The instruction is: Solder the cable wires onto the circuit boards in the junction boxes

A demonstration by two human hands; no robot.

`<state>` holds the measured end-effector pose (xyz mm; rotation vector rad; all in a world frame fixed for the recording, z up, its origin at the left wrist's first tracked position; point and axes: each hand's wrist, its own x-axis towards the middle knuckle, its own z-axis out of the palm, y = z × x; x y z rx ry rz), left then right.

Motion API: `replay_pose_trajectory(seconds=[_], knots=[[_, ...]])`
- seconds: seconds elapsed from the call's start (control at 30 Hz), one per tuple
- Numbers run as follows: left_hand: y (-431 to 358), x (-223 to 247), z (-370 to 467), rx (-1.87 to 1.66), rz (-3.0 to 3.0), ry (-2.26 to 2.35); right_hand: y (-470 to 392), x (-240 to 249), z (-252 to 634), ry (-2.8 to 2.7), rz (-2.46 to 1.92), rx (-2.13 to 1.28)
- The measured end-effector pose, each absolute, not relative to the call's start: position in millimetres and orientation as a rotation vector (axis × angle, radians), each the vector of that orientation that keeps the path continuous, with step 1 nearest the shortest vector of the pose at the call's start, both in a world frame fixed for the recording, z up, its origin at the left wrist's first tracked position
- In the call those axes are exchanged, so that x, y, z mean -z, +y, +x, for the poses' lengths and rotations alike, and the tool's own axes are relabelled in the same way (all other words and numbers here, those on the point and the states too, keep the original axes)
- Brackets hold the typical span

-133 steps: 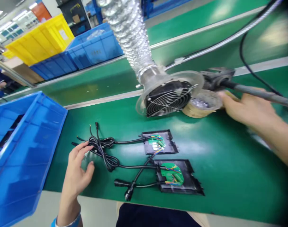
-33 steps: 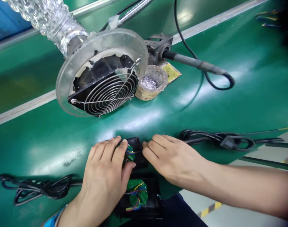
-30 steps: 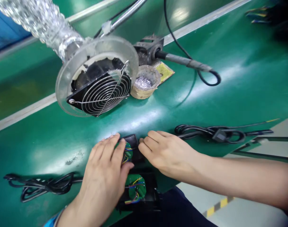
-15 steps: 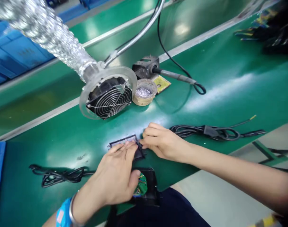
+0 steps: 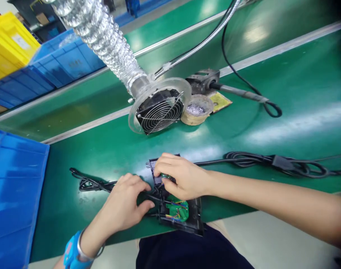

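Note:
A black plastic housing half (image 5: 197, 224) lies at the bench's near edge, with a green circuit board (image 5: 181, 212) and coloured wires inside. Behind it is a second black housing half (image 5: 151, 164), partly covered by my right hand (image 5: 183, 177). The fingers of that hand are closed around a small green board (image 5: 166, 176), mostly hidden by them. My left hand (image 5: 128, 203) is left of the housing, thumb and fingers apart, close to the black leads. A coiled black cable (image 5: 93, 184) lies left of it, and another black cable (image 5: 249, 158) runs right from behind my right hand.
A fume fan (image 5: 160, 116) on a foil duct (image 5: 111, 41) hangs over the bench. Beside it are a solder pot (image 5: 197, 112) and a soldering iron (image 5: 240, 91) in its stand. A blue bin (image 5: 13, 198) stands at left.
My right hand has moved over the rear housing half and closed on a green board. My left hand has drawn back left, uncovering the near housing's board. The view has shifted left.

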<state>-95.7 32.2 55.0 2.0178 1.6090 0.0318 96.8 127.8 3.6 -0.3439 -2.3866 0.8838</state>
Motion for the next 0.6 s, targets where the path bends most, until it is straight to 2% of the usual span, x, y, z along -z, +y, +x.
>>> replay_pose_trajectory(seconds=[0.2, 0.43, 0.6], knots=[[13.9, -58.8, -94.6, -0.015, 2.161, 1.784, 128.2, 1.0, 101.2, -2.537, -0.334, -0.778], [39.6, -70.3, -103.4, -0.136, 1.747, 1.607, 124.7, 5.7, 97.8, -2.478, -0.428, -0.684], [59.7, -62.9, -95.9, -0.083, 1.978, 1.7, 125.1, 6.2, 95.5, -2.396, -0.485, -0.641]])
